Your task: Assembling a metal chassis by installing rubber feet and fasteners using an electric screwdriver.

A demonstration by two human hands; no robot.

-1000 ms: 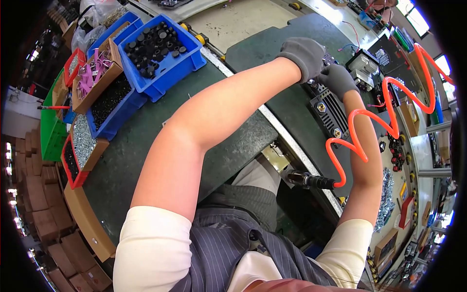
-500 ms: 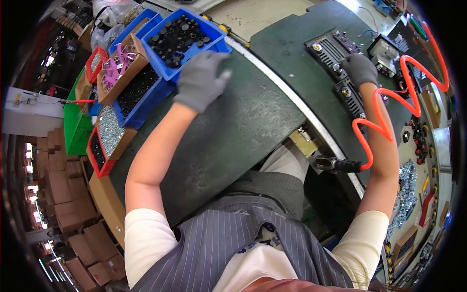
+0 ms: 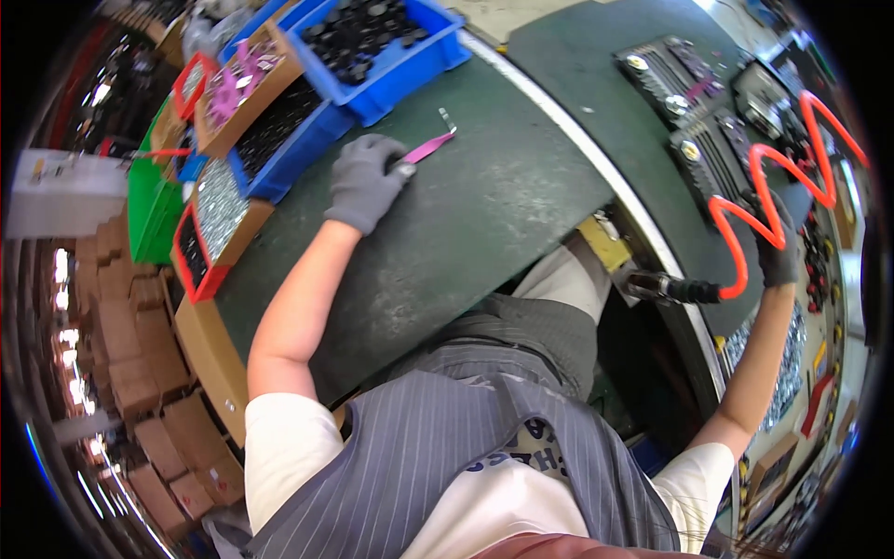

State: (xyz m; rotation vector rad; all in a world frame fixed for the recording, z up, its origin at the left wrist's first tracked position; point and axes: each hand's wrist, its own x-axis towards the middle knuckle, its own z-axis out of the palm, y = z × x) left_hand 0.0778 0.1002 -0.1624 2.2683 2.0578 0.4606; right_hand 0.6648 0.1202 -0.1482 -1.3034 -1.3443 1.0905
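My left hand, in a grey glove, is closed over the green work surface with thumb and fingers together. From its fingertips sticks out a thin purple strip with a shiny metal end, angled away to the right. My right hand, gloved in grey too, is at the right beside the black finned modules. The orange coiled hose passes in front of its fingers, so what they do is hidden.
Blue bins of black parts stand at the upper left. Beside them are a cardboard box of purple pieces and a red-edged tray. A black pneumatic tool hangs at the table's edge. Loose silvery parts lie far right.
My left hand has drawn back from the blue bin and shows the purple strip at its fingertips. My right hand has left the modules' upper part and come down to the right. The view has shifted.
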